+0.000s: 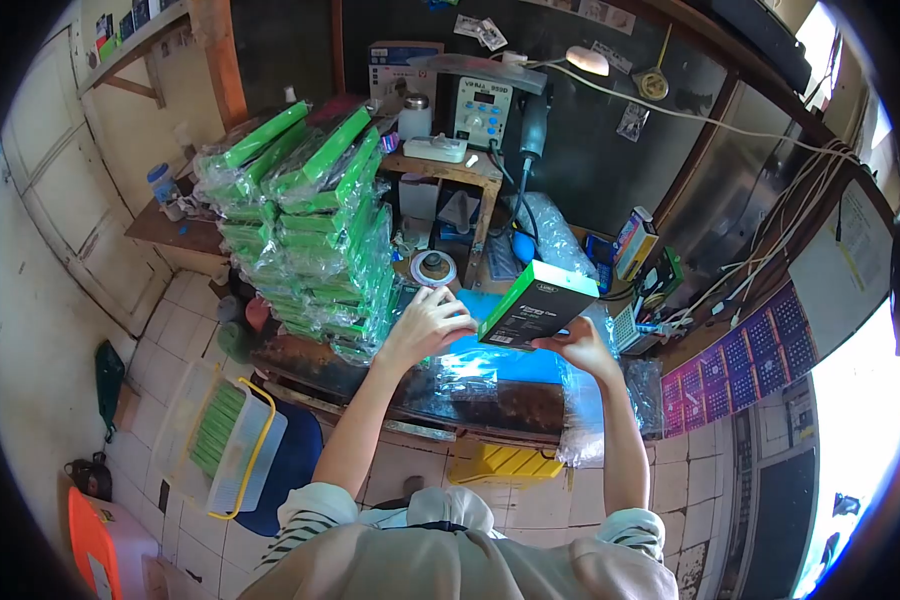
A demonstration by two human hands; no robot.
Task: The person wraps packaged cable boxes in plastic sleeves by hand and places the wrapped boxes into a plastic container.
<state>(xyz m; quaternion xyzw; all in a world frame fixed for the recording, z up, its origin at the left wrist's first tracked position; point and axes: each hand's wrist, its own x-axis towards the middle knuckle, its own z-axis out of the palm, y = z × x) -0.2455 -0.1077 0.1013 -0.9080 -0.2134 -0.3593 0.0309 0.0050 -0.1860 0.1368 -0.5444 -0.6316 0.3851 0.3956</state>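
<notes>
A black box with green edges, printed in white, is tilted above the workbench. My right hand grips it by its lower right corner, thumb on the front face. Just left of the box, and apart from it, is my left hand, its fingers curled together; whether anything is between them is hidden. Behind that hand stands a round white roll or dish. Under both hands lie a blue mat and a clear plastic wrapper.
Tall stacks of plastic-wrapped green boxes rise at the left. A soldering or hot-air station sits on a small wooden shelf. Bubble wrap hangs over the bench's front. A yellow-handled basket holds green items; a yellow crate is below.
</notes>
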